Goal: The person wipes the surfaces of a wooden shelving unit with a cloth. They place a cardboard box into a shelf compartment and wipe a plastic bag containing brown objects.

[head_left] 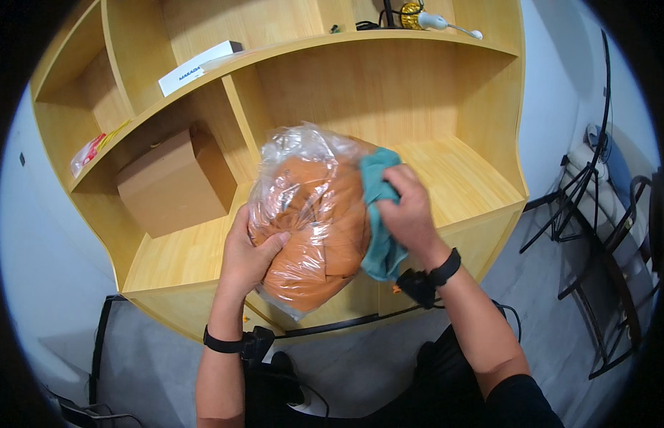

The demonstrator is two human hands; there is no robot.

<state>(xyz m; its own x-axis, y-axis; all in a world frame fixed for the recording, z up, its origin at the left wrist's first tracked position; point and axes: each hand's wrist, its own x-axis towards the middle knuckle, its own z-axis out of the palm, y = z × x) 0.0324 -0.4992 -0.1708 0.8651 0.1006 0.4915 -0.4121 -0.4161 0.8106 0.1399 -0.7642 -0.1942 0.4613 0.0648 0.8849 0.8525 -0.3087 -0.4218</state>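
A clear plastic bag [316, 224] with folded orange fabric inside is held up in front of the wooden shelf unit. My left hand [249, 251] grips its left side, thumb across the front and the fingers hidden behind. In my right hand [409, 208] is a bunched teal cloth [384, 241], against the right side of the bag. Black straps with small dark devices are around both wrists.
A brown cardboard box [174, 182] stands in the lower left compartment. On the upper shelf [289, 51] lie a white box [198, 67], a white-and-gold item [431, 20] and dark cables. A black tripod [583, 187] and a chair [605, 278] stand at right.
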